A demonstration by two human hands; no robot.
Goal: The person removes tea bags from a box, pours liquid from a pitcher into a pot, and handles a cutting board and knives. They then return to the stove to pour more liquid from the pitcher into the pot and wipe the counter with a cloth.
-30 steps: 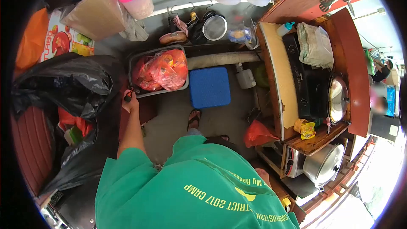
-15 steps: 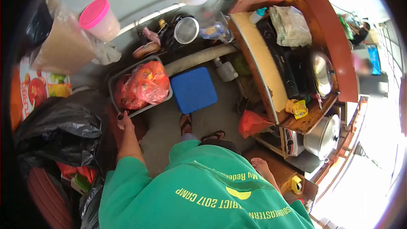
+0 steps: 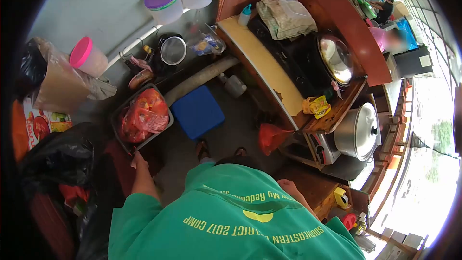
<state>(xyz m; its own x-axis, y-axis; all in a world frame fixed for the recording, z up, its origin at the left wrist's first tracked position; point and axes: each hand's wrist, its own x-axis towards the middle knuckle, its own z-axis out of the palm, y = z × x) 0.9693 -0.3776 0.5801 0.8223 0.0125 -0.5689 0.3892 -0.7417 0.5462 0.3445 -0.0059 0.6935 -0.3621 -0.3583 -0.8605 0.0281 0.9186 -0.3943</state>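
My left hand (image 3: 140,161) hangs low at the near corner of a grey basin (image 3: 169,124), its fingers closed. A small dark thing shows at the fingertips; whether it is held or part of the basin I cannot make out. Inside the basin lies a red plastic bag (image 3: 149,113) with packets in it. Close to my right side, over a brown wooden surface (image 3: 301,166), is my right hand (image 3: 288,188), partly covered by my green shirt (image 3: 226,212). Its fingers are mostly hidden. A blue stool (image 3: 198,112) stands beside the basin, in front of my feet.
A wooden counter (image 3: 260,62) on the right carries a black stove (image 3: 279,50), a folded cloth (image 3: 287,17) and a lidded pan (image 3: 335,58). Below is a large pot (image 3: 355,132). Black bags (image 3: 57,159) crowd the left. Other people (image 3: 382,9) are at far right.
My view has turned, so the stool, basin and counter appear further left and slightly lower or higher. Bananas have come into view at top left. My left hand stays beside the basin.
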